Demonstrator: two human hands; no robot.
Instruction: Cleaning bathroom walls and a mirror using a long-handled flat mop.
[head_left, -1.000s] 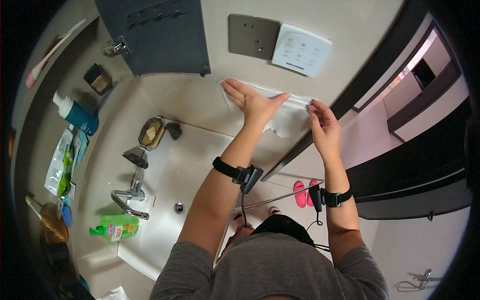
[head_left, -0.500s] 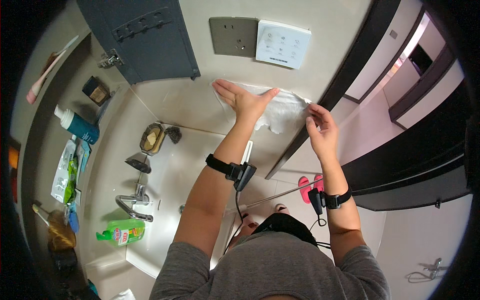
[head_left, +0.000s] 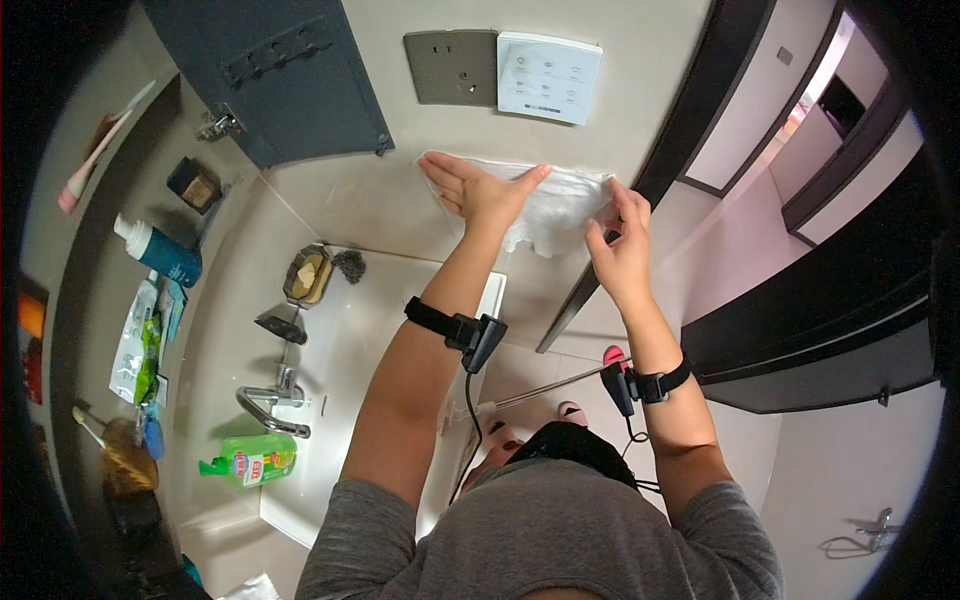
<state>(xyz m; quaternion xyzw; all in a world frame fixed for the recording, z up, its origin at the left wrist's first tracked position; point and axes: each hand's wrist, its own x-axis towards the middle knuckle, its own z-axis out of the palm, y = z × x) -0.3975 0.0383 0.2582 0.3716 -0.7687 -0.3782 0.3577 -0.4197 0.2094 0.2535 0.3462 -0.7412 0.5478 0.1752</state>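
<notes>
A thin white cloth [head_left: 550, 215] is spread against the pale wall below two wall panels, its lower edge ragged. Flat on its left part lies my left hand [head_left: 484, 203], fingers stretched out and thumb spread to the right. At the cloth's right end, beside the dark door frame, is my right hand [head_left: 627, 262]; its fingertips touch or nearly touch the corner, and a gap shows between thumb and fingers. Above the cloth sit a grey socket plate [head_left: 450, 68] and a white button panel [head_left: 550, 78].
To the left is a white sink [head_left: 345, 370] with a chrome faucet [head_left: 270, 405], a green soap bottle [head_left: 262, 460] and a soap dish [head_left: 308, 275]. A shelf holds a blue bottle [head_left: 160, 252] and tubes. The dark door frame [head_left: 690, 110] borders a doorway on the right.
My right hand has moved slightly left and up along the cloth's right end, its thumb closer to the cloth. My left hand stays flat on it. The whole view has shifted a little.
</notes>
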